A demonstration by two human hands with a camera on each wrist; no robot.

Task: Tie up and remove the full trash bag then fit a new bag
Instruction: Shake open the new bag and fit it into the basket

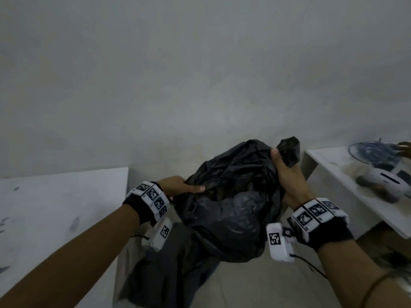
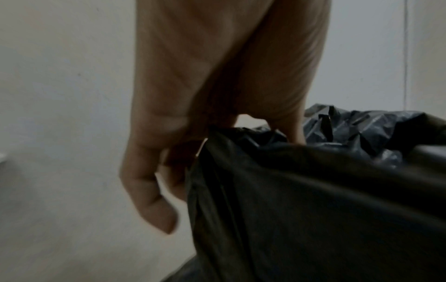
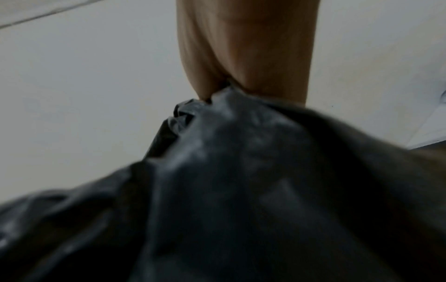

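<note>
A full black trash bag (image 1: 231, 210) hangs in the air between two white tables, its mouth partly open. My left hand (image 1: 178, 185) grips the bag's left rim, thumb laid along the top edge; in the left wrist view the fingers (image 2: 154, 190) curl round the plastic (image 2: 313, 200). My right hand (image 1: 287, 172) grips a bunched corner of the rim (image 1: 289, 150) that sticks up past the thumb. In the right wrist view the plastic (image 3: 241, 171) is gathered into the fist (image 3: 241, 57). A dark grey shape (image 1: 169, 267), perhaps the bin, sits below the bag.
A white table (image 1: 55, 207) stands at the left and another white table (image 1: 347, 187) at the right, holding a coil of blue cable (image 1: 369, 152) and a white device (image 1: 387, 181). A plain grey wall is behind. Pale tiled floor (image 1: 255, 285) lies below.
</note>
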